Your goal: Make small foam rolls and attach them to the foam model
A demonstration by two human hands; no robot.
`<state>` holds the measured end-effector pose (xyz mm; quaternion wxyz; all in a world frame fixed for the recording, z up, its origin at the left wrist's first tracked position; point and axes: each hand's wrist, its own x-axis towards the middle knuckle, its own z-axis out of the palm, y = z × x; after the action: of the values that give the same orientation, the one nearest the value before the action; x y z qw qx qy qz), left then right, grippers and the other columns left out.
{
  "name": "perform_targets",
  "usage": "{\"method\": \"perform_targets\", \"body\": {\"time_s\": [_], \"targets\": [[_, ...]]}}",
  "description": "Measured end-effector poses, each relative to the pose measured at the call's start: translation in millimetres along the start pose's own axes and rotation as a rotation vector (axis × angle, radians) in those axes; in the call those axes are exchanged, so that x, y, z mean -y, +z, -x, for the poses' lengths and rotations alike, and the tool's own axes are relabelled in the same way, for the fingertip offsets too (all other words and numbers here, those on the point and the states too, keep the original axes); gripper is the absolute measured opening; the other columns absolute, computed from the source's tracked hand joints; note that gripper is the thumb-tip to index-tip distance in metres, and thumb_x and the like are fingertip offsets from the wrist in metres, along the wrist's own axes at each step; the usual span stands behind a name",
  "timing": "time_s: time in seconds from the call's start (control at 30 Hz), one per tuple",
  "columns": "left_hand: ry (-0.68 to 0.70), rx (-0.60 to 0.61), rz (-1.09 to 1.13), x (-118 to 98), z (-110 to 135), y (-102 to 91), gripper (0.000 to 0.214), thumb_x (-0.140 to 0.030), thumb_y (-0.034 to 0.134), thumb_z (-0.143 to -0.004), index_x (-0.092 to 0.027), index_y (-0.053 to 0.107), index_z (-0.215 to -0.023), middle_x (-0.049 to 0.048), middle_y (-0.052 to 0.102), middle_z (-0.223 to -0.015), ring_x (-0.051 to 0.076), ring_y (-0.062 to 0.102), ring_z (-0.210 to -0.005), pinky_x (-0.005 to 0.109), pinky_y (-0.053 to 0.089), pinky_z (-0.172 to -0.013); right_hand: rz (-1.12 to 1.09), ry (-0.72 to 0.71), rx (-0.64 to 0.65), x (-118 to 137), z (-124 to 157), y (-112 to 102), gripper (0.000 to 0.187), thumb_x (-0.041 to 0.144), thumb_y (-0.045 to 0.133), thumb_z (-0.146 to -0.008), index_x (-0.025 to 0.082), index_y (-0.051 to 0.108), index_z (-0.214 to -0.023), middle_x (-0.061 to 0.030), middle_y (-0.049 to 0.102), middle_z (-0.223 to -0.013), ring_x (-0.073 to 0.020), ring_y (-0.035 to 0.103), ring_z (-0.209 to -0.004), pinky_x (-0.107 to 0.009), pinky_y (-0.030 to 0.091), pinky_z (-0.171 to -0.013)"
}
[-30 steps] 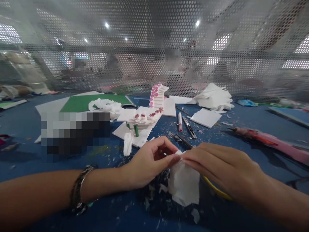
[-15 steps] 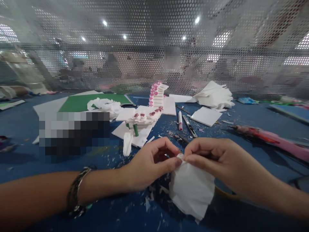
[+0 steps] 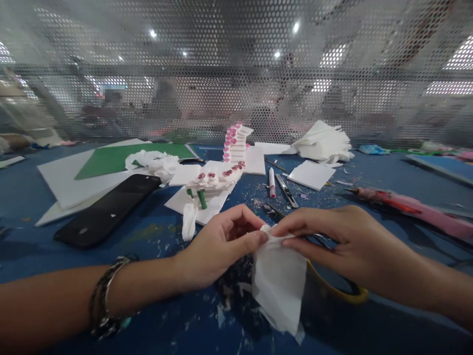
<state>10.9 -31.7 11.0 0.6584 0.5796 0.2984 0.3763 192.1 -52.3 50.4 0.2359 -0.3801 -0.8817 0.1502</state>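
Observation:
Between my two hands hangs a white tissue (image 3: pixel 279 283), its top edge bunched and pinched. My left hand (image 3: pixel 223 246) closes thumb and forefinger on the top left of it. Just to the right, my right hand (image 3: pixel 336 241) pinches the same top edge, with the sheet draping toward the table. Partly under my right hand lie scissors with a yellow handle (image 3: pixel 345 295). Beyond my hands stands a small white paper model (image 3: pixel 218 172) with pink and dark red dots, a stepped strip and green legs. A rolled white tissue piece (image 3: pixel 189 222) leans by its front.
A black phone (image 3: pixel 107 212) lies left near green card (image 3: pixel 129 158) and crumpled tissue (image 3: pixel 157 163). A marker (image 3: pixel 272 182), a box cutter (image 3: pixel 286 191), white card (image 3: pixel 311 174) and a tissue stack (image 3: pixel 325 143) lie ahead. A pink tool (image 3: pixel 410 209) lies right; perforated metal mesh (image 3: pixel 221 98) stands behind.
The tissue looks narrower now and has shifted slightly left with my hands. My right fingers have spread along its top edge, and more of the yellow scissor handle shows.

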Motion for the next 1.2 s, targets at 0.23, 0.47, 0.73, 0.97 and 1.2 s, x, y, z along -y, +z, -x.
{"method": "perform_targets", "body": {"time_s": [0.23,0.47,0.73,0.97,1.2], "targets": [[0.025,0.036,-0.032,4,1,-2.4,0.01,-0.021,0.058,-0.072,-0.015,0.05,-0.073,-0.0026,0.052,-0.068,0.007,0.046,-0.062,0.017,0.037,-0.057,0.284,-0.191,-0.065,-5,6,7,0.026,0.026,0.036,-0.087,0.02,0.06,-0.084,-0.0019,0.067,-0.073,-0.0104,0.061,-0.058,-0.017,0.044,-0.05],[0.052,0.034,-0.063,3,3,-2.4,0.008,-0.02,0.058,-0.072,-0.014,0.052,-0.075,-0.0009,0.053,-0.07,0.009,0.049,-0.065,0.019,0.041,-0.059,0.11,-0.077,-0.148,0,4,12,0.013,0.02,0.046,-0.082,0.02,0.059,-0.079,0.0032,0.065,-0.066,-0.0056,0.057,-0.054,-0.012,0.042,-0.051],[0.116,0.002,-0.06,2,5,-0.1,0.005,-0.017,0.057,-0.074,-0.014,0.053,-0.075,-0.0017,0.053,-0.07,0.007,0.049,-0.063,0.015,0.041,-0.057,-0.113,0.051,-0.172,0,1,15,0.008,0.021,0.055,-0.077,0.02,0.061,-0.073,0.005,0.062,-0.058,-0.0038,0.052,-0.049,-0.012,0.039,-0.046],[0.15,0.018,-0.075,3,6,-1.7,0.004,-0.015,0.057,-0.074,-0.015,0.054,-0.076,-0.0022,0.054,-0.072,0.006,0.049,-0.066,0.013,0.042,-0.059,-0.259,0.181,-0.209,3,1,21,0.009,0.023,0.058,-0.074,0.019,0.061,-0.067,0.0047,0.058,-0.055,-0.0036,0.049,-0.047,-0.012,0.036,-0.041],[0.149,0.026,-0.057,3,8,-1.3,0.004,-0.014,0.057,-0.074,-0.015,0.054,-0.075,-0.0018,0.055,-0.072,0.006,0.05,-0.065,0.013,0.043,-0.059,-0.34,0.195,-0.244,6,2,24,0.007,0.019,0.057,-0.073,0.018,0.06,-0.067,0.0045,0.058,-0.056,-0.003,0.049,-0.048,-0.011,0.037,-0.043]]}}
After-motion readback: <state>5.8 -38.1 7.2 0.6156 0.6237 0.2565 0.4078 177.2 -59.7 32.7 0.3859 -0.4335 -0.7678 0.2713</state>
